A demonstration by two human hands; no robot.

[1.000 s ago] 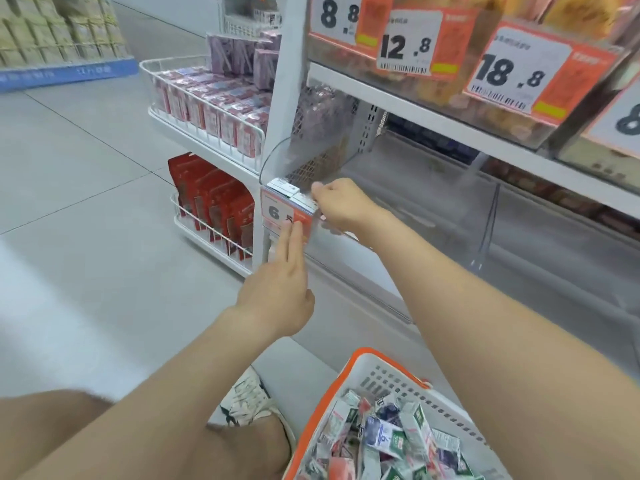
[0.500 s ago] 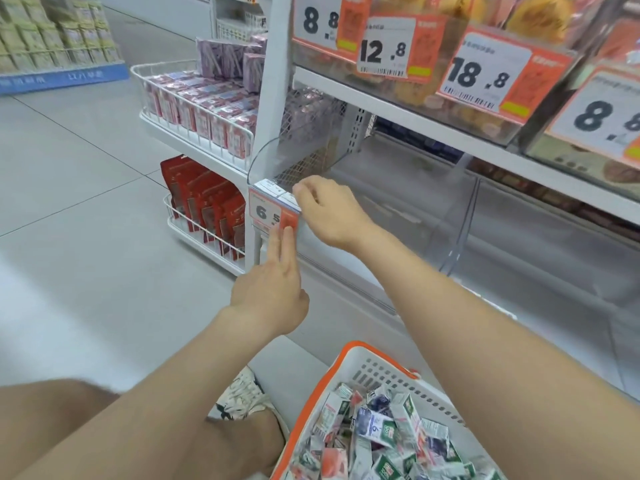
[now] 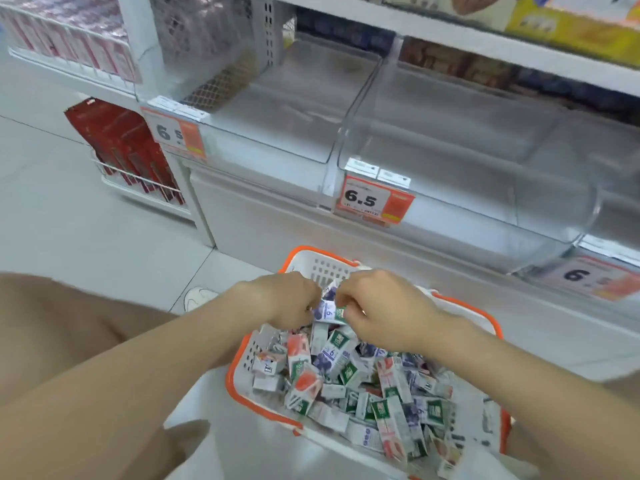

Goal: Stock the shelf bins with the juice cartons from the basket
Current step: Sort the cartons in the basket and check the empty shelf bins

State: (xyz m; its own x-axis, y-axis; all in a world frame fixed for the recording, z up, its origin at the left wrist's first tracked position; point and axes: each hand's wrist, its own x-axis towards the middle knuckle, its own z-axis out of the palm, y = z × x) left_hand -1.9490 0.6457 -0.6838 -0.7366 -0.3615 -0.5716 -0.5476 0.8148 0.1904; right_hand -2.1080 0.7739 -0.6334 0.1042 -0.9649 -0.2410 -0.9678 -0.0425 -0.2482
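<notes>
A white basket with an orange rim [image 3: 460, 301] sits on the floor in front of me, full of several small juice cartons [image 3: 349, 372] in white, purple, green and red. Both hands are over its far end. My left hand [image 3: 287, 299] and my right hand [image 3: 384, 306] pinch the same purple and white carton [image 3: 329, 311] between their fingertips, just above the heap. Clear plastic shelf bins [image 3: 360, 109] stand behind the basket, and I see no cartons inside them.
Orange and white price tags reading 6.5 [image 3: 372, 200] hang on the bin fronts. At left, a white wire rack holds red packs [image 3: 128, 147] below and pink boxes [image 3: 69, 39] above. A shoe [image 3: 197, 296] shows on the grey tiled floor.
Both hands have left the price tag on the left bin and dropped down into the basket, where they took hold of a carton. My view has tilted down toward the basket.
</notes>
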